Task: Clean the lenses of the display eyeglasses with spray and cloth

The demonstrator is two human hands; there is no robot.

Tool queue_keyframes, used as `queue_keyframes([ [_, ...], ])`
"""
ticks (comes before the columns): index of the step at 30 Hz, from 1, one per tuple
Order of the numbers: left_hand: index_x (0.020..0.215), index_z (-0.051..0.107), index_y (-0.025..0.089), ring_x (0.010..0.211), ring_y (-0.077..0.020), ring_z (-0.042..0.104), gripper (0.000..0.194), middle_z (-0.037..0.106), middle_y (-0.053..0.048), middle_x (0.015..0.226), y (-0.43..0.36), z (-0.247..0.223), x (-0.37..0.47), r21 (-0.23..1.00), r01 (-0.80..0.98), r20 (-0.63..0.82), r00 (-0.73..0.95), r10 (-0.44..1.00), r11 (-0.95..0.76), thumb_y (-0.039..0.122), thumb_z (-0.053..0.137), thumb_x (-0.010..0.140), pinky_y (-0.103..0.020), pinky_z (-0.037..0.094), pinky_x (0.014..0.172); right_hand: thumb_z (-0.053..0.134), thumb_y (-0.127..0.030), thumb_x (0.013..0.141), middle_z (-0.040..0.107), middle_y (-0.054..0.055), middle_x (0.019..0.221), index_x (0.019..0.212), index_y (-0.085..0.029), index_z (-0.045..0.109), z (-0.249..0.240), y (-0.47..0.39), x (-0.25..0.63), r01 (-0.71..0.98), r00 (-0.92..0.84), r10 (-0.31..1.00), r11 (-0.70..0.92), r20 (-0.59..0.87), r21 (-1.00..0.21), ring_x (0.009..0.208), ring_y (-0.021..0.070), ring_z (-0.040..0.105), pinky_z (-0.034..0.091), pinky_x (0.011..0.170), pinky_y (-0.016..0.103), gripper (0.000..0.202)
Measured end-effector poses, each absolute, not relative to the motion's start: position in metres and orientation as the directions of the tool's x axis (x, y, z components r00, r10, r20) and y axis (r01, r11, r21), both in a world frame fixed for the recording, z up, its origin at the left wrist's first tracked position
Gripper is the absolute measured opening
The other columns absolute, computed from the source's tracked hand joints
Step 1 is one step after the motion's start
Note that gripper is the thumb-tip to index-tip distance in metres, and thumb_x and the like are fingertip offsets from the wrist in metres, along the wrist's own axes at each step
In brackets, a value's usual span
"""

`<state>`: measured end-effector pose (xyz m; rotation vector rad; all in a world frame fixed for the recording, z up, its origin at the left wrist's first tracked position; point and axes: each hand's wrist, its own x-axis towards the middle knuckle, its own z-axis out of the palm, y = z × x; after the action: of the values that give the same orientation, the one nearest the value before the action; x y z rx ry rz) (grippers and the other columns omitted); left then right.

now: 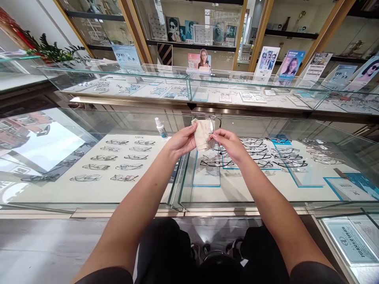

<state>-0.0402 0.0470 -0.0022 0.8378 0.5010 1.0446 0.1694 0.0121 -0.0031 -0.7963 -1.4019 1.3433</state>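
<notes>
A pale cream cloth (202,135) is pinched in my left hand (184,141), between thumb and fingers, above the glass counter. My right hand (227,142) holds a pair of dark-framed glasses (219,123) by thumb and fingertips, just right of the cloth. The glasses stand tilted on end, and their lens area lies against or very close to the cloth's right edge; exact contact is hard to make out. A white spray bottle (160,128) stands upright on the counter, left of my left hand.
Rows of glasses (104,157) lie inside the left glass case, and more frames (290,157) fill the right one. A raised glass display (189,75) runs behind, bearing upright leaflets (266,62). The counter's front edge (118,204) is close to my knees.
</notes>
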Motion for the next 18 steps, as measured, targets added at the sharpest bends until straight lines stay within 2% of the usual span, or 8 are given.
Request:
queue_keyframes([
  [7, 0.108, 0.077, 0.006, 0.1, -0.0306, 0.08, 0.033, 0.081, -0.017, 0.095, 0.0436, -0.0039, -0.0396, 0.853, -0.485, 0.109, 0.527, 0.843, 0.193, 0.033, 0.085, 0.09, -0.04, 0.063, 0.096, 0.081, -0.049, 0.084, 0.08, 0.002, 0.095, 0.086, -0.023, 0.074, -0.0063, 0.0123, 0.1699, -0.136, -0.337, 0.923, 0.148, 0.187, -0.98, 0.086, 0.0173, 0.059, 0.039, 0.076, 0.032, 0.027],
  [14, 0.098, 0.076, 0.009, 0.074, -0.0196, 0.075, 0.037, 0.078, -0.011, 0.081, 0.042, -0.0025, -0.039, 0.896, -0.41, 0.103, 0.566, 0.818, 0.171, 0.037, 0.094, 0.08, -0.028, 0.061, 0.075, 0.081, -0.048, 0.083, 0.079, 0.003, 0.095, 0.085, -0.022, 0.075, -0.0039, 0.0101, 0.1703, -0.096, -0.378, 0.911, 0.141, 0.167, -0.985, 0.087, 0.0181, 0.058, 0.038, 0.078, 0.033, 0.027],
  [18, 0.093, 0.074, 0.012, 0.066, -0.0162, 0.071, 0.035, 0.076, -0.008, 0.077, 0.0406, -0.0017, -0.039, 0.907, -0.389, 0.099, 0.572, 0.814, 0.164, 0.03, 0.097, 0.075, -0.026, 0.059, 0.067, 0.081, -0.048, 0.084, 0.078, 0.003, 0.094, 0.086, -0.023, 0.076, -0.0048, 0.0099, 0.1701, -0.112, -0.395, 0.904, 0.131, 0.165, -0.985, 0.089, 0.0184, 0.059, 0.038, 0.08, 0.034, 0.026],
])
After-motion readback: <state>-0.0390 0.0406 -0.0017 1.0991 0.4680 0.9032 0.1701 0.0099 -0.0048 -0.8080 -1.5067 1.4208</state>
